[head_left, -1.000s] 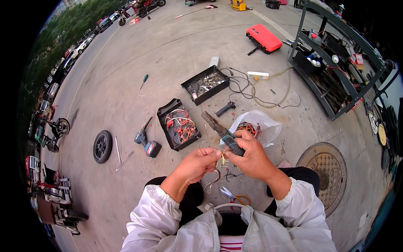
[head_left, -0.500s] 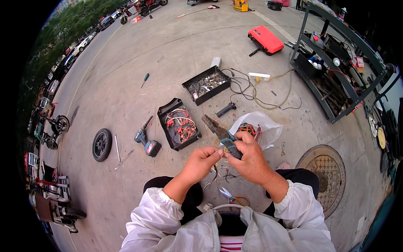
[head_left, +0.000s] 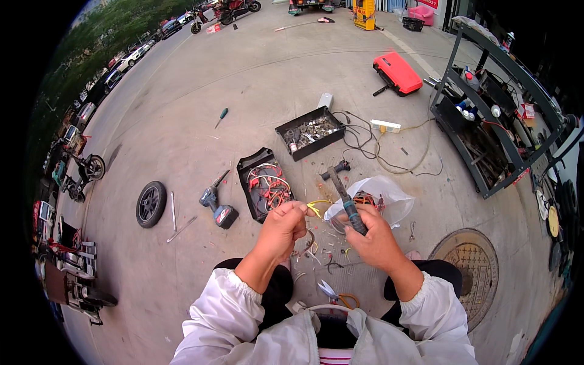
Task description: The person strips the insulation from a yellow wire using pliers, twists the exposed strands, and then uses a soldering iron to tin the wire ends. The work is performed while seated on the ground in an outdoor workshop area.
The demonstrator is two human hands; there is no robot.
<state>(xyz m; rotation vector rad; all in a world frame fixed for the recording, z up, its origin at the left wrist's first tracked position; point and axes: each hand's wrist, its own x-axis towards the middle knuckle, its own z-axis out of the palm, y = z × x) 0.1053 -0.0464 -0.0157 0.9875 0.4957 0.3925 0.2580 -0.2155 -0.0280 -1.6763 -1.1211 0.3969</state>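
Thin yellow wires (head_left: 318, 205) stick out from the pinched fingertips of my left hand (head_left: 281, 231). My right hand (head_left: 376, 242) is wrapped round the blue-and-black handles of a pair of pliers (head_left: 348, 204), whose worn metal jaws point away from me. A gap separates the pliers from the wires. Just beyond my right hand lies a clear plastic bag (head_left: 394, 196) with red and dark wires inside. Beyond my left hand a black tray (head_left: 244, 173) holds tangled red and white wires. Scissors (head_left: 337, 295) with orange handles rest on the ground between my legs.
Another black tray (head_left: 321, 143) contains small metal parts. A cordless drill (head_left: 217, 207), a small wheel (head_left: 151, 204) and a screwdriver (head_left: 221, 118) lie to the left. Cables run to a white power strip (head_left: 385, 126). A red case (head_left: 398, 73) and a metal cart (head_left: 471, 140) stand at the right.
My hands have moved apart: the left with the yellow wires to the left, the right with the pliers to the right. The pliers have turned more upright in view. The whole view has shifted slightly.
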